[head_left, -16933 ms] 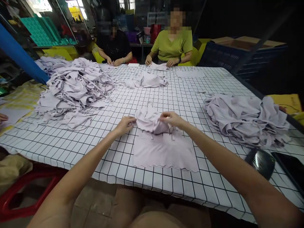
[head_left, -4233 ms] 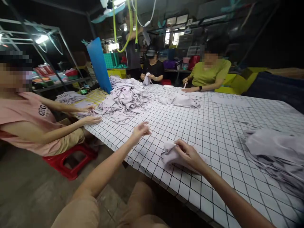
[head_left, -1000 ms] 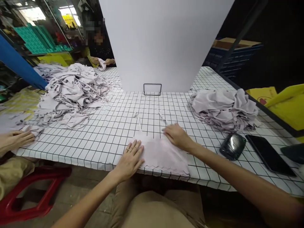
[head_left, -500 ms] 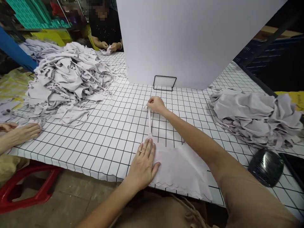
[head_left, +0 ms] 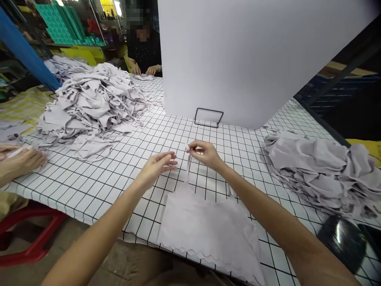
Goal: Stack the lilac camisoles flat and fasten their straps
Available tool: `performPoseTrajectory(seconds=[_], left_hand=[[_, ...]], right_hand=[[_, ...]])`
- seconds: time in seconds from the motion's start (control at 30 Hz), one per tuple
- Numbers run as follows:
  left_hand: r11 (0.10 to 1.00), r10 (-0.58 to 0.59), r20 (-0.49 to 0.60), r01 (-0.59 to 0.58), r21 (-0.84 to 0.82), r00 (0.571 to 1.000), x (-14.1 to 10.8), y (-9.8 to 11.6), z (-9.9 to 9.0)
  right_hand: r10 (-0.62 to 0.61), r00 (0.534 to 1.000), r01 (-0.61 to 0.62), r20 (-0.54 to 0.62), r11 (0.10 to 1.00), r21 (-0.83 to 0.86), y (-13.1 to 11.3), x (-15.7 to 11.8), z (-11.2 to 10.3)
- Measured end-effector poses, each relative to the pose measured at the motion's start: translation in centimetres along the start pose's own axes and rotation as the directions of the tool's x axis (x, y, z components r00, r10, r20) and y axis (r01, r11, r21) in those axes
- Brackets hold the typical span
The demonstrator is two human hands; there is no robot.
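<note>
A pale grey-lilac garment with a scalloped lower edge [head_left: 208,226] lies flat at the table's front edge; it looks like a camisole top. One thin shoulder strap [head_left: 187,171] rises from its left upper corner. My right hand [head_left: 205,154] pinches the end of that strap between thumb and fingers, lifting it away from me. My left hand [head_left: 157,167] hovers just left of the strap, fingers apart and holding nothing. The second strap is mostly hidden behind my right forearm.
A heap of similar garments [head_left: 98,99] covers the table's left; a stack [head_left: 321,171] sits at right. A black rounded object [head_left: 342,240] is near the right edge. A white panel [head_left: 238,59] stands ahead. One co-worker's hands [head_left: 26,159] are at left; another person [head_left: 144,51] sits behind.
My left hand has lifted off the garment and moved up toward the strap, fingers parting. My right hand still pinches the strap end. The view has tilted slightly up.
</note>
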State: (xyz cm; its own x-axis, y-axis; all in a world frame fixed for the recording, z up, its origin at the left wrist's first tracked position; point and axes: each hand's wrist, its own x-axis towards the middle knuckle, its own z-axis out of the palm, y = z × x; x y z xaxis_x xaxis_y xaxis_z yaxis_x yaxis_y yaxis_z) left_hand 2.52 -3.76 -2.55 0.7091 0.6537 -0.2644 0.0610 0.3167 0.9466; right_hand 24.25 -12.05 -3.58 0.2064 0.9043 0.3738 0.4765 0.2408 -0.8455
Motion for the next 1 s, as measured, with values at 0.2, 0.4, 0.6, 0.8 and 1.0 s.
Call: performPoseTrajectory(seconds=[0.2,0.4,0.6,0.8,1.0], left_hand=[[0.871,-0.338,0.250,0.402,-0.283,0.907,1.8,0.0,1.9],[0.877,-0.330,0.221,0.385,-0.289,0.918,0.5,-2.0,3.0],[0.918,-0.254,0.146,0.286,-0.273,0.956,-0.6,-2.6,3.7],[0.998,0.012,0.033,-0.010,-0.061,0.999,-1.7,-2.5,3.6],[0.996,0.046,-0.067,-0.051,-0.076,0.997,-2.7,-2.6,3.5]], right_hand=[[-0.444,0.874,0.485,0.196,0.773,-0.410,-0.6,-2.1,-0.1],[-0.470,0.855,0.515,0.219,0.718,-0.469,0.2,-3.1,0.0],[-0.461,0.870,0.493,0.176,0.795,-0.354,-0.2,-4.0,0.4],[0.068,0.961,-0.033,0.269,0.991,-0.132,-2.3,-4.7,0.5],[0.172,0.951,-0.167,0.256,0.985,-0.038,-3.5,-4.5,0.6]])
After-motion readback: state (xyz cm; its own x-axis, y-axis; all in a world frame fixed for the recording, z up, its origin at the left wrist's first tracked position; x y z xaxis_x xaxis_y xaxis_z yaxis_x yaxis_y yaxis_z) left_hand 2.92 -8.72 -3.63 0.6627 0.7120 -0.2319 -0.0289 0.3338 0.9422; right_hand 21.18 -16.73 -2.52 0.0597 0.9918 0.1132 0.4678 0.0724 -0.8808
